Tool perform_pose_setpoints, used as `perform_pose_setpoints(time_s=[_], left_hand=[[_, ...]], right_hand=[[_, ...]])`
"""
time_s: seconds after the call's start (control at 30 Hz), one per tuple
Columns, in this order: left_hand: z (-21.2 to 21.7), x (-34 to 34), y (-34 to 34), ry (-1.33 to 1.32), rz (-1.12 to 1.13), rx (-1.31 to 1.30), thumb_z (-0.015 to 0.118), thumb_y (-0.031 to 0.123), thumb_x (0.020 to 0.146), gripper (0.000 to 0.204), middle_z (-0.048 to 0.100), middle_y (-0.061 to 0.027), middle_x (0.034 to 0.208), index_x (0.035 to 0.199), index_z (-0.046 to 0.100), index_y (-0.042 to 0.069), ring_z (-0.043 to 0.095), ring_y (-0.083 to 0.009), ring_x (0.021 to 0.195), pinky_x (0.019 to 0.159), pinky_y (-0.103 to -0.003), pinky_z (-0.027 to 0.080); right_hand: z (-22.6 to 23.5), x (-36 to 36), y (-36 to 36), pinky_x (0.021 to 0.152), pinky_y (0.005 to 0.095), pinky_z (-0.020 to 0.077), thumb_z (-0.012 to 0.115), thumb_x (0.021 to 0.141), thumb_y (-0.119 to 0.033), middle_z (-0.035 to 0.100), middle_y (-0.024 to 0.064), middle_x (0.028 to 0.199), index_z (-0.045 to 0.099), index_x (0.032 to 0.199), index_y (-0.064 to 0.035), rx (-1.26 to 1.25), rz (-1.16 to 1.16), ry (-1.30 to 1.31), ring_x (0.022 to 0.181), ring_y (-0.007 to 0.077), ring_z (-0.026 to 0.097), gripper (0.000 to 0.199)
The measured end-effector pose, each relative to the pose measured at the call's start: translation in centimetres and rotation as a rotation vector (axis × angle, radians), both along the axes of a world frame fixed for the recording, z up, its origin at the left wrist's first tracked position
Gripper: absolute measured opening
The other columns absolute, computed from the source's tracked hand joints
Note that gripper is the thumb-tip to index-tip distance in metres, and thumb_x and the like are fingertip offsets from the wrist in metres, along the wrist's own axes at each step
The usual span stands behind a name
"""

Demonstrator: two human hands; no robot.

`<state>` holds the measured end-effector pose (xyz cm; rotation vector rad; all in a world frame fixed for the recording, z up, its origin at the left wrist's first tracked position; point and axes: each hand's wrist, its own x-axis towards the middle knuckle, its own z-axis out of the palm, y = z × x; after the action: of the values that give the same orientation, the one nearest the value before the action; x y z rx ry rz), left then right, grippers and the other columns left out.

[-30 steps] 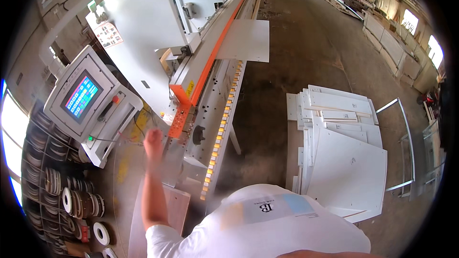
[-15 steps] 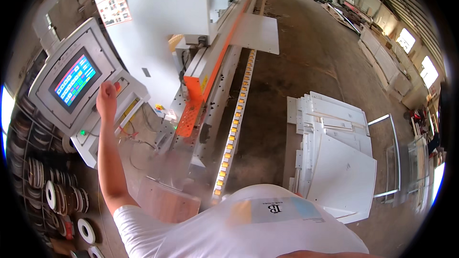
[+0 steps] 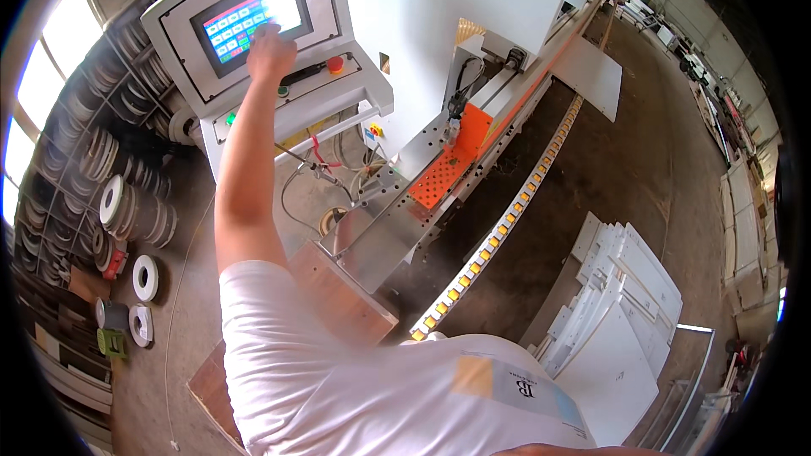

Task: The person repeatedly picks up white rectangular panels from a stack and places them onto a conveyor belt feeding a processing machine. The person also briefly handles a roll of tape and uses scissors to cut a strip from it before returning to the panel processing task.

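My left hand (image 3: pixel 270 49) is raised with the arm stretched out, and a fingertip touches the lit touchscreen (image 3: pixel 245 21) of a grey control panel (image 3: pixel 279 84). The screen shows rows of coloured buttons. Below the hand, on the panel's ledge, sit a red round button (image 3: pixel 336 63) and a green one (image 3: pixel 230 118). My right hand is not in view; only the white shirt (image 3: pixel 397 388) fills the lower edge.
A long machine with orange parts (image 3: pixel 448 165) and a roller track with yellow wheels (image 3: pixel 498 228) runs away to the upper right. Rolls of edge tape (image 3: pixel 127 211) fill shelves at left. White panels (image 3: pixel 625 321) are stacked at right. A wooden box (image 3: pixel 346 295) stands near me.
My left arm rose from waist height by the machine up to the control panel, and the hand now touches the screen. The view turned left and closer to the panel.
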<state>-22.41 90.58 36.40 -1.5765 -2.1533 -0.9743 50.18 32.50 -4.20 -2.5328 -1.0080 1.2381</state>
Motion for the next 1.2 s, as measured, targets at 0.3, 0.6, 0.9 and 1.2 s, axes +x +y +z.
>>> perform_pose_setpoints(time_s=[0.3, 0.6, 0.9, 1.2], left_hand=[[-0.1, -0.9, 2.0, -0.050, 0.016, -0.009, 0.060, 0.032, 0.087, 0.056, 0.036, -0.0116, 0.158, 0.142, 0.053, 0.023, 0.051, -0.0368, 0.133, 0.101, -0.049, 0.049], [0.1, -1.0, 3.6, -0.088, 0.061, -0.011, 0.058, 0.026, 0.085, 0.053, 0.037, -0.0093, 0.159, 0.138, 0.055, 0.020, 0.055, -0.0343, 0.130, 0.098, -0.048, 0.051], [-4.3, 6.6, 1.9, -0.161, -0.422, -0.183, 0.062, 0.032, 0.091, 0.030, 0.072, -0.0099, 0.109, 0.116, 0.070, 0.017, 0.069, -0.0277, 0.096, 0.084, -0.041, 0.053], [-12.9, 35.3, -14.3, -0.478, -1.318, -0.702, 0.064, 0.019, 0.098, 0.015, 0.065, -0.0006, 0.076, 0.100, 0.067, 0.005, 0.063, -0.0092, 0.071, 0.067, -0.029, 0.052]], right_hand=[[0.7, -0.5, -0.3, 0.076, 0.0430, 0.0553, 0.064, 0.089, -0.036, 0.073, 0.0158, 0.089, 0.074, 0.094, -0.0093, -0.036, -0.027, 0.005, 0.087, 0.0336, 0.070, 0.029], [1.0, -0.8, -0.8, 0.075, 0.0422, 0.0555, 0.064, 0.090, -0.036, 0.073, 0.0145, 0.089, 0.073, 0.095, -0.0089, -0.055, -0.051, 0.016, 0.085, 0.0317, 0.070, 0.029], [0.3, -0.3, -1.4, 0.074, 0.0414, 0.0557, 0.065, 0.091, -0.036, 0.073, 0.0132, 0.089, 0.072, 0.097, -0.0086, -0.056, -0.025, 0.047, 0.084, 0.0299, 0.070, 0.029], [-2.2, 1.7, -9.0, 0.073, 0.0406, 0.0560, 0.065, 0.092, -0.036, 0.073, 0.0119, 0.089, 0.071, 0.098, -0.0082, 0.015, -0.045, 0.056, 0.083, 0.0280, 0.070, 0.029]])
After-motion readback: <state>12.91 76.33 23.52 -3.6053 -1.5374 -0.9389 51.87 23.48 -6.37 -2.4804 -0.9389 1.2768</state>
